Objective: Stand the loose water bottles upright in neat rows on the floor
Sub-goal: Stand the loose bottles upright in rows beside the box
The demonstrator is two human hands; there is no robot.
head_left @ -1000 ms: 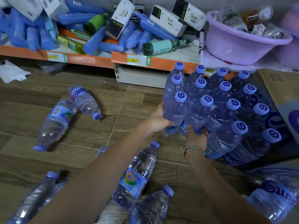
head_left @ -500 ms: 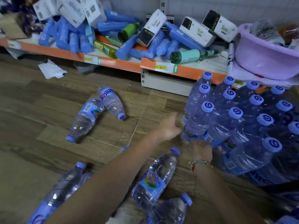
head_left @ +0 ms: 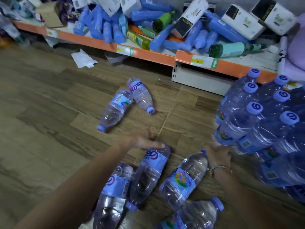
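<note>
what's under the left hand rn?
Left hand rests on the base end of a lying water bottle, cap pointing toward the camera. Wood floor around it. The forearm hides part of the neighbouring bottle.

Upright bottles [head_left: 257, 123] stand in rows at the right, before the far shelf [head_left: 148, 55]. Two fallen bottles [head_left: 125, 104] lie mid-floor; four more [head_left: 148, 176] lie near, between the left hand [head_left: 142, 141] and right hand [head_left: 217, 156]
</note>
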